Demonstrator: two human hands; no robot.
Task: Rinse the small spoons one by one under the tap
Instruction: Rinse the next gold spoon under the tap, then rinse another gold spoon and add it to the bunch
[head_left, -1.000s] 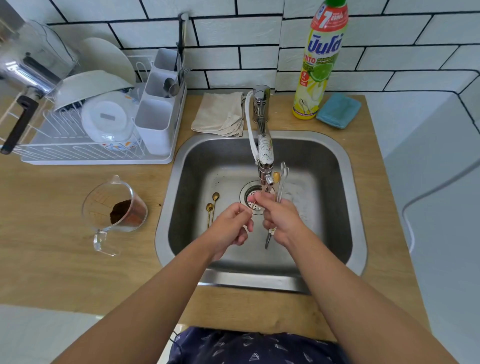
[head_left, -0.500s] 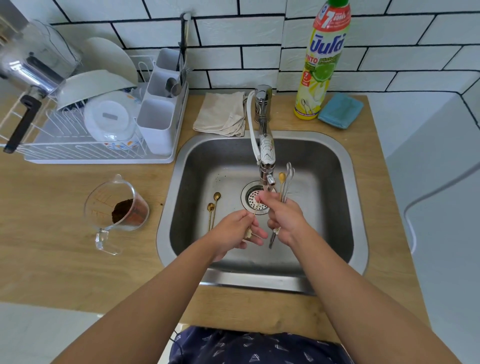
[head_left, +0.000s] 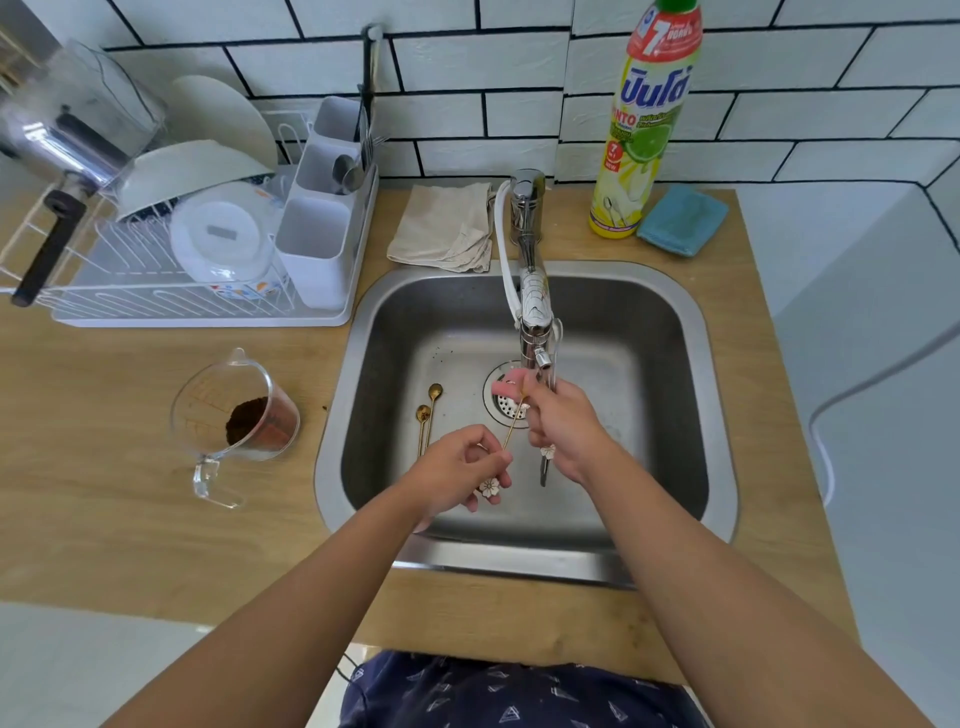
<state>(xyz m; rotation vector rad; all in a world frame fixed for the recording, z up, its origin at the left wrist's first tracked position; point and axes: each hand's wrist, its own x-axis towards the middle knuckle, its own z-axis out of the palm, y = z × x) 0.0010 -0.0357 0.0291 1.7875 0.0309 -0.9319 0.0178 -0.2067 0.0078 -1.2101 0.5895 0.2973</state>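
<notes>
Centrally, one rounded steel sink (head_left: 675, 415) is holding two gold spoons (head_left: 428, 410) lying left of its drain. Both hands are pinching one thin gold flower-ended spoon (head_left: 514, 423) below the chrome tap (head_left: 535, 312): left hand (head_left: 460, 470) gripping the flower end, right hand (head_left: 563, 431) also clasping several more spoons.

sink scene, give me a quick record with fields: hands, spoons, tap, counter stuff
left hand: pinches the flower-tipped end of a thin gold spoon
right hand: grips a bunch of spoons, fingers on the gold spoon's upper end
tap: spout just above the right hand
sink: two gold spoons lying left of the drain
counter left: measuring cup with brown powder, dish rack
counter back: beige cloth, detergent bottle, blue sponge
</notes>
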